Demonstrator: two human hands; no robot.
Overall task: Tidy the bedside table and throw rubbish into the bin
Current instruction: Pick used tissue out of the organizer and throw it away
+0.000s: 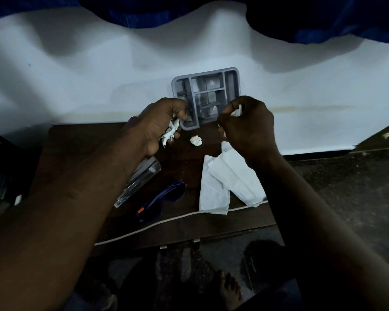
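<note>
Collection partly done: left hand (160,124) fingers grip crumpled white tissue (170,133), right hand (247,124) fingers pinch another white scrap (238,111) (one small white paper ball (196,140) and flat white napkins (225,182) remain at frame centre on the dark wooden table (184,167)).

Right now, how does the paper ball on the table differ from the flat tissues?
The paper ball is crumpled tight; the tissues lie flat. The paper ball is small; the tissues cover far more of the table. The paper ball lies alone; the tissues overlap one another. Both are white paper.
</note>
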